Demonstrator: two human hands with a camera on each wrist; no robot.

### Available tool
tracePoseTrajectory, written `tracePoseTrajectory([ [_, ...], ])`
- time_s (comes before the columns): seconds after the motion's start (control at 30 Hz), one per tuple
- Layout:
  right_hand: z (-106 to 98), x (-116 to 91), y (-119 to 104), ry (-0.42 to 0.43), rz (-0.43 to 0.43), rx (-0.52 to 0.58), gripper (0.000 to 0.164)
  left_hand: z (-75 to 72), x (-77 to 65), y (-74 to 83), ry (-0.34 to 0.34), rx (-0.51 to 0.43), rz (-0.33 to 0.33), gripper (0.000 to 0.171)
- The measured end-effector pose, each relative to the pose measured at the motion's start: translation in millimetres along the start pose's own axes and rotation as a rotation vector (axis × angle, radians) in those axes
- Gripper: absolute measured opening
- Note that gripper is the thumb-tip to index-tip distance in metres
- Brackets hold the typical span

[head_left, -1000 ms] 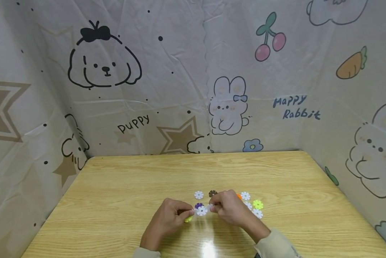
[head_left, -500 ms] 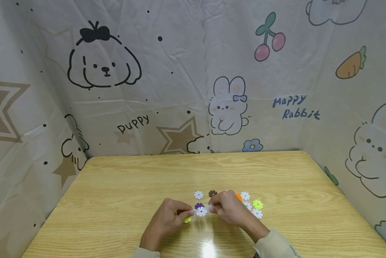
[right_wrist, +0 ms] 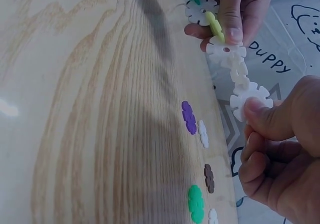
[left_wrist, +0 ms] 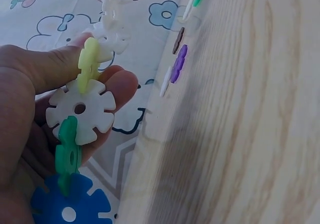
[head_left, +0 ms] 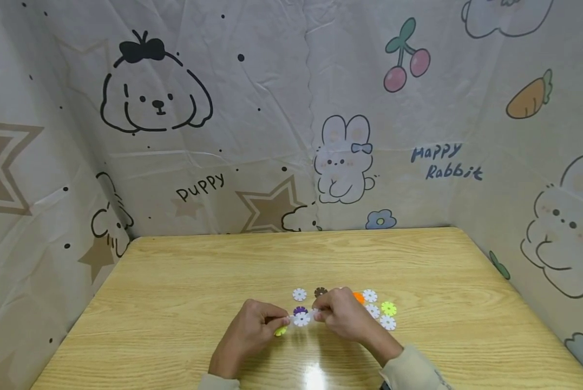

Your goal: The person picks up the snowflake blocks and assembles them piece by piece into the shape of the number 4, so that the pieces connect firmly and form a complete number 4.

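Observation:
Both hands hold a chain of notched plastic snowflake discs, raised over the table. In the left wrist view it runs from a blue disc (left_wrist: pixel 70 204) through a green disc (left_wrist: pixel 68 156), a white disc (left_wrist: pixel 92 108) and a yellow disc (left_wrist: pixel 89 61) to further white discs. My left hand (head_left: pixel 253 327) grips the chain around its middle, thumb on the white disc (right_wrist: pixel 226 49) beyond the yellow one. With thumb and fingers, my right hand (head_left: pixel 346 314) pinches the white end disc (right_wrist: pixel 241 94). How tightly the slots are joined is too small to tell.
Loose discs lie flat on the wooden table (head_left: pixel 198 271) behind and right of the hands: a purple disc (head_left: pixel 300 311), a brown disc (head_left: pixel 321 292), an orange disc (head_left: pixel 358 298), a yellow-green disc (head_left: pixel 388 309), a green disc (right_wrist: pixel 196 204) and several white ones. Printed cloth (head_left: pixel 272 108) hangs around the table.

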State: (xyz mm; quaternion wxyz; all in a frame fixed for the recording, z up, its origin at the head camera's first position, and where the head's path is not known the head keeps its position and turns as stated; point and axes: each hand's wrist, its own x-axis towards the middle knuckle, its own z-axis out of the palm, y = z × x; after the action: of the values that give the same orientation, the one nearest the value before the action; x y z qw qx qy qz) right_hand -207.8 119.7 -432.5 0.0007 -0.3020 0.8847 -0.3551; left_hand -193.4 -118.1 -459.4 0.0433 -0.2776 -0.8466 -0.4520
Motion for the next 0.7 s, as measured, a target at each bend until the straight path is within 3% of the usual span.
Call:
tracePoseTrajectory([
  [0.43, 5.9, -0.4, -0.4, 0.024, 0.028, 0.021, 0.016, 0.1, -0.6, -0.9, 0.001, 0.016, 0.003, 0.008],
  [0.7, 5.0, 1.3, -2.8, -0.003, 0.020, 0.010, 0.015, 0.3, -0.6, -1.5, -0.001, 0.014, 0.022, 0.008],
])
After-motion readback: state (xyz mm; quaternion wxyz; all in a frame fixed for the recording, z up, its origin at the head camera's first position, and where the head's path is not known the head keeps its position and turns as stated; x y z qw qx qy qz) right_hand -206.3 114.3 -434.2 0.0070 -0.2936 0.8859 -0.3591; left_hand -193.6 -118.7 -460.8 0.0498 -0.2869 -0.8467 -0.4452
